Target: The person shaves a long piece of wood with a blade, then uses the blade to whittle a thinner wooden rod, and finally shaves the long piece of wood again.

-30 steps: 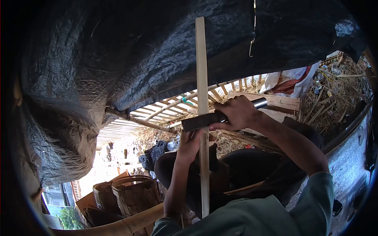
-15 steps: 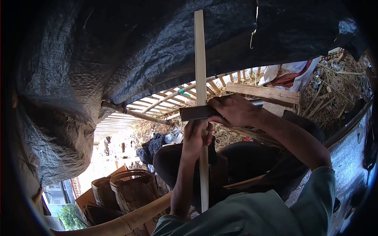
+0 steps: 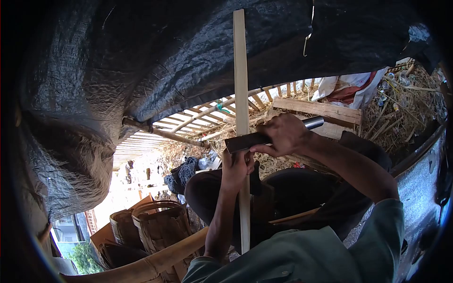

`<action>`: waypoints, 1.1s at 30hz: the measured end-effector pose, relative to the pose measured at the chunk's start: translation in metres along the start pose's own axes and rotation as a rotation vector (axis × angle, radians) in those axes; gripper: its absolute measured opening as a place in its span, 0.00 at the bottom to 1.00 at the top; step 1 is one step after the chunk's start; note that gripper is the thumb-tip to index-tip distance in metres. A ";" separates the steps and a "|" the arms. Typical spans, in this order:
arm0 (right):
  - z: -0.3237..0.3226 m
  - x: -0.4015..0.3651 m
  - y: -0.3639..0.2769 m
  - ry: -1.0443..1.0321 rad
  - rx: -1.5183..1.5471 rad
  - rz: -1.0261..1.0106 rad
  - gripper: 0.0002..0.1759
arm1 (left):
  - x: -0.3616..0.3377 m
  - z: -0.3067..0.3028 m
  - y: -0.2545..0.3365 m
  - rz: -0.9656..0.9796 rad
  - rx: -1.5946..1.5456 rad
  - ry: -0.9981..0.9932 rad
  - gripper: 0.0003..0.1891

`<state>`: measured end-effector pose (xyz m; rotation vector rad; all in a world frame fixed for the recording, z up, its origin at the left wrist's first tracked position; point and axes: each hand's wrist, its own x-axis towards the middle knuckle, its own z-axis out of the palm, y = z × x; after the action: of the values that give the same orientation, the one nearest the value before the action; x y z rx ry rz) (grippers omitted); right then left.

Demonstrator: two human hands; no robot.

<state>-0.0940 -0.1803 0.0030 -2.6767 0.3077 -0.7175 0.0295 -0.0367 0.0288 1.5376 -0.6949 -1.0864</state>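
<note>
Pale tan bamboo strip (image 3: 241,70); dark grey blade (image 3: 246,141); black tarpaulin (image 3: 141,61); brown woven baskets (image 3: 155,226); grey-green sleeve (image 3: 311,259).

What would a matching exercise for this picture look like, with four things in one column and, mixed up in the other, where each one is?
Column one:
1. bamboo strip
2. knife
3. woven baskets
4. black tarp

Column two:
A. spread overhead, across the top of the view
B. at the lower left of the view
C. upright, gripped by the left hand
D. laid crosswise against the strip, held in the right hand

Pairs: 1-C, 2-D, 3-B, 4-A.
</note>
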 end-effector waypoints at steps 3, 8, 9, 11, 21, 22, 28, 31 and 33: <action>0.005 -0.001 -0.003 -0.007 -0.033 0.005 0.31 | -0.006 0.007 0.008 -0.042 0.047 0.077 0.10; 0.011 0.003 0.000 0.045 -0.080 0.007 0.32 | 0.001 0.003 0.003 0.100 0.206 0.068 0.11; 0.009 0.004 -0.002 0.027 -0.070 0.043 0.33 | 0.003 0.003 0.003 0.118 0.218 0.070 0.11; 0.006 0.008 -0.008 -0.005 -0.043 0.115 0.37 | 0.003 0.001 0.002 0.138 0.235 0.075 0.11; -0.076 0.033 0.080 0.128 -0.300 0.625 0.42 | -0.024 0.006 -0.009 0.048 0.112 0.046 0.12; -0.080 0.030 0.085 0.146 -0.245 0.660 0.41 | -0.020 0.006 -0.003 0.059 0.142 0.054 0.12; -0.068 0.015 0.068 0.037 -0.096 0.602 0.41 | 0.000 0.003 -0.009 -0.035 -0.107 0.035 0.10; -0.057 0.016 0.041 -0.045 -0.079 0.430 0.39 | -0.004 0.002 -0.007 -0.100 -0.150 0.071 0.10; -0.042 0.009 0.026 0.054 -0.080 0.245 0.41 | -0.003 0.002 -0.008 -0.104 -0.161 0.070 0.10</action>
<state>-0.1115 -0.2187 0.0307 -2.6327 0.6789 -0.7146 0.0255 -0.0333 0.0217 1.4785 -0.4717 -1.1323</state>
